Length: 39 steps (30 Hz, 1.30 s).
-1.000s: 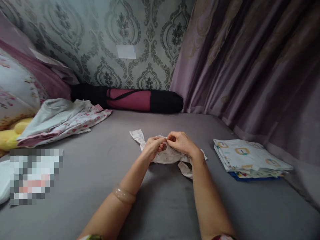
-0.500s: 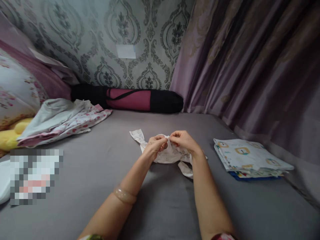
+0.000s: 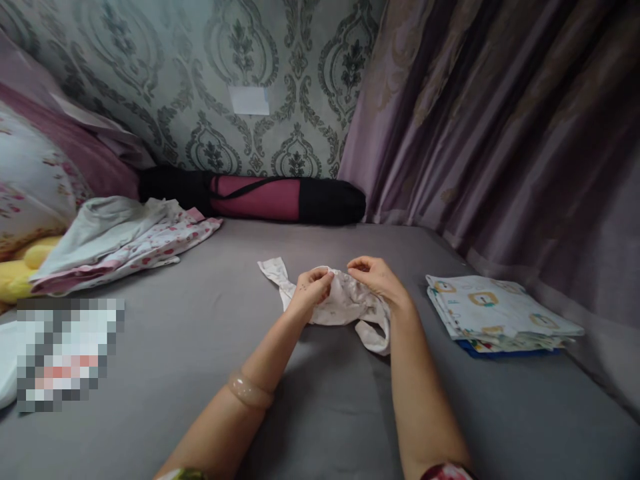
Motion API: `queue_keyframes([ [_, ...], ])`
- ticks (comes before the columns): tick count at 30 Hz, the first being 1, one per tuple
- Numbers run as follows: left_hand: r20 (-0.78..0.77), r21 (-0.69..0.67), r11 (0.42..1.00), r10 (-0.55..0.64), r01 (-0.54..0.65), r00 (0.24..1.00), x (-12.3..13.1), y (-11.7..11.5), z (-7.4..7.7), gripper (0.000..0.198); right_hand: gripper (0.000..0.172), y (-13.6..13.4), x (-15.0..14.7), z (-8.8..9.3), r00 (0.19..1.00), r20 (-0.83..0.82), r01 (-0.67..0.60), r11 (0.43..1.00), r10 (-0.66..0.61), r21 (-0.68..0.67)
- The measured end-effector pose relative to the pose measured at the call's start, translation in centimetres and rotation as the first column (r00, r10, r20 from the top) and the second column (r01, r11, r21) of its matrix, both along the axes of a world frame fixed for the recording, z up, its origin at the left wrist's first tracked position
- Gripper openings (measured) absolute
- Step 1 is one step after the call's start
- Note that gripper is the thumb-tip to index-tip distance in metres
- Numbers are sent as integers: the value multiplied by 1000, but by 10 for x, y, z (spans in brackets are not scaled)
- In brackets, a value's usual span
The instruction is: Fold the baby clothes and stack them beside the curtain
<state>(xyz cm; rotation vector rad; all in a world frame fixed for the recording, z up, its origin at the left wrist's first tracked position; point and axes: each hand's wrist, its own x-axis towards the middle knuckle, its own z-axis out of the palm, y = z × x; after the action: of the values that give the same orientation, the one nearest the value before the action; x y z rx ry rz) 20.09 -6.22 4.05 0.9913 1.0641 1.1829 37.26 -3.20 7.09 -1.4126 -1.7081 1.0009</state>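
Observation:
A small white garment point(image 3: 345, 310) with a faint print lies crumpled on the grey bed sheet point(image 3: 200, 373). One sleeve-like end sticks out at its upper left, and another bends round at its lower right. My left hand point(image 3: 314, 288) pinches the garment's upper edge between thumb and fingers. Just to the right, my right hand point(image 3: 377, 277) hovers over the cloth, its fingers bent and the fingertips slightly parted from the thumb. Nothing shows between those fingertips. My right wrist covers part of the garment's right side.
Folded printed cloths point(image 3: 500, 307) are stacked at the right. Rumpled clothes point(image 3: 120, 240) lie at the left, beside a yellow plush item point(image 3: 20, 277) and a floral pillow point(image 3: 30, 173). A long black-and-magenta bag point(image 3: 255, 199) rests along the wall. Purple curtains point(image 3: 450, 133) hang at right.
My right hand has come away from my left and moved slightly right, its fingertips loosening from the cloth. The left hand keeps its pinch. The view has shifted slightly.

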Motion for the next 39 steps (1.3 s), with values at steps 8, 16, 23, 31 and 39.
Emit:
queue_keyframes([
  [8,14,-3,999,-34,34,999,-6,3,0,28,25,6,5,-15,966,144,-228,971,215,74],
  [16,-106,17,990,141,-140,984,-26,10,14,17,20,4,30,-1,982,103,139,977,-156,159],
  [23,-376,85,995,82,-54,923,-55,16,8,22,32,-8,38,5,999,42,13,999,-11,-51],
  [31,-428,-36,950,-296,311,854,-66,8,7,36,31,-1,49,0,982,140,110,988,-126,113],
  [39,-583,147,953,-132,264,801,-63,13,-4,33,29,1,54,0,974,139,147,968,-178,203],
])
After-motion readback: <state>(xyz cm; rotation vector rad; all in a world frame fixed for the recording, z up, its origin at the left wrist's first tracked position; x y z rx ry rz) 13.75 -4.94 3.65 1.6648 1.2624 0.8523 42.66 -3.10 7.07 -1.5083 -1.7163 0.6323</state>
